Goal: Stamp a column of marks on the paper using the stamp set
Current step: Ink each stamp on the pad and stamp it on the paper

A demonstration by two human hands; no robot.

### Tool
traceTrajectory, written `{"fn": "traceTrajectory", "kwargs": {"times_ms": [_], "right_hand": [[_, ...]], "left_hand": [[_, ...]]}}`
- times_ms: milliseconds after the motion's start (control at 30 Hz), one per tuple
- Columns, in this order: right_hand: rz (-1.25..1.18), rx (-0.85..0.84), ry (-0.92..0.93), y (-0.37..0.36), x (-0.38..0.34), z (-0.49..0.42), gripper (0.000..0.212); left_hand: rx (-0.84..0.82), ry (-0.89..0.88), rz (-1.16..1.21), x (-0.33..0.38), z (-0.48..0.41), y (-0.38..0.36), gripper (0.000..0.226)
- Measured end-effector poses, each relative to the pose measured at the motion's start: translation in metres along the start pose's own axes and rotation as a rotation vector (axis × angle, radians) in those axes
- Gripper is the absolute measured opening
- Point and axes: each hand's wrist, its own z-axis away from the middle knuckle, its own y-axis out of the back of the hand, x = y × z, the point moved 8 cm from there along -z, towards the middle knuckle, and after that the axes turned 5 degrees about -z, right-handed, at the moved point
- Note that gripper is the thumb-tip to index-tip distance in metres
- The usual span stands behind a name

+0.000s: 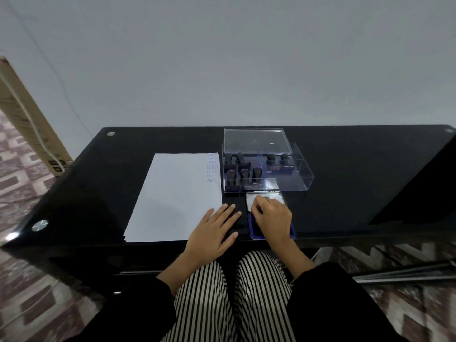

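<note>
Head camera looks down. At the left lies the paper (172, 193), with blue marks (212, 166) going down its right edge. The left hand (212, 233) lies flat, fingers spread, on the paper's bottom right corner, likely to stop it sliding. Just right, the right hand (271, 220) bends its fingers over the open ink pad (292, 233); I cannot tell what it pinches. Above sits the clear box (304, 174) of stamps (243, 174), easy to reach. All rest on a shiny black table (357, 181) by a grey wall (222, 58). The floor (24, 169) is patterned.
</note>
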Motion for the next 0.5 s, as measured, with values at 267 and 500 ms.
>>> {"fn": "traceTrajectory", "kwargs": {"times_ms": [267, 500], "right_hand": [[-0.011, 0.043, 0.028, 0.008, -0.001, 0.011, 0.033], [-0.073, 0.137, 0.060, 0.020, -0.004, 0.023, 0.030]], "left_hand": [[-0.010, 0.004, 0.004, 0.000, 0.000, -0.001, 0.061], [-0.007, 0.000, 0.033, 0.001, -0.001, -0.001, 0.066]]}}
